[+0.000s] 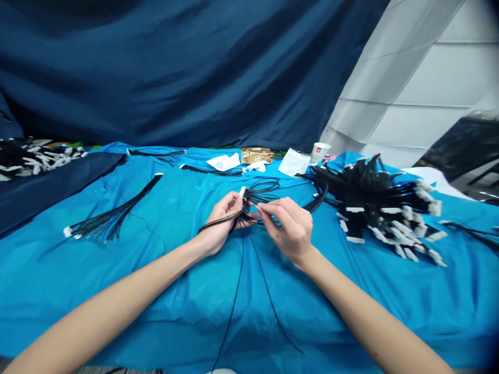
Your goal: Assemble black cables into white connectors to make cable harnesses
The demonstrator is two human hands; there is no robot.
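My left hand (pixel 223 222) is closed on a black wire harness (pixel 262 195), just below its white connector (pixel 243 192). Some of the harness's wires loop out to the right, and others drape over the left wrist. Two loose wires hang down toward the front of the blue-covered table. Close by on the right, my right hand (pixel 289 228) pinches at the wires with thumb and forefinger. Which wire it grips is too small to make out.
A big pile of black harnesses with white connectors (pixel 374 197) lies on the right. Single harnesses rest at left (pixel 117 210) and at the back. Behind stand a gold packet (pixel 257 156), white papers (pixel 294 162) and a paper cup (pixel 320 151). More connectors (pixel 35 158) lie far left.
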